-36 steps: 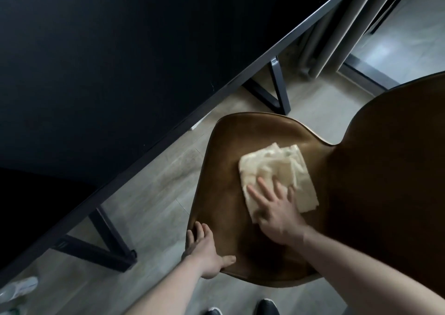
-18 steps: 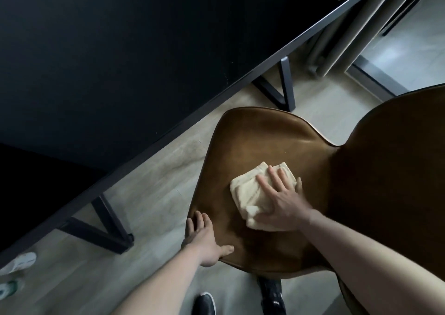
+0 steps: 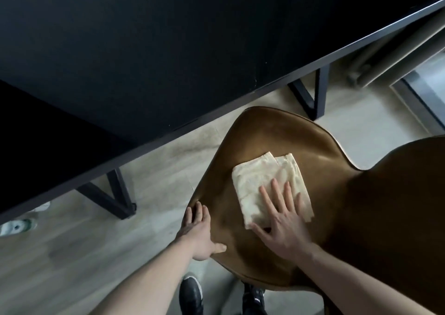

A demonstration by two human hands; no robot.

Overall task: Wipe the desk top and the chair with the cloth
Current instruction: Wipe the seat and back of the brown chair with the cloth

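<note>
Right hand — fingers straight and spread, pressing flat on cloth. Left hand grips chair seat's 8 o'clock edge, thumb on top. Cloth: cream, folded, mid-seat; bare seat towards 12 o'clock. Black desk at 11 o'clock; pale floor between.

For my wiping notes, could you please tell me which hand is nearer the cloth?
Right. The right hand presses flat on the cloth; the left hand grips the seat edge beside it.

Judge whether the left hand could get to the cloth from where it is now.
Probably yes. The left hand grips the seat edge, and only bare seat lies between it and the cloth, which the right hand presses flat.
</note>
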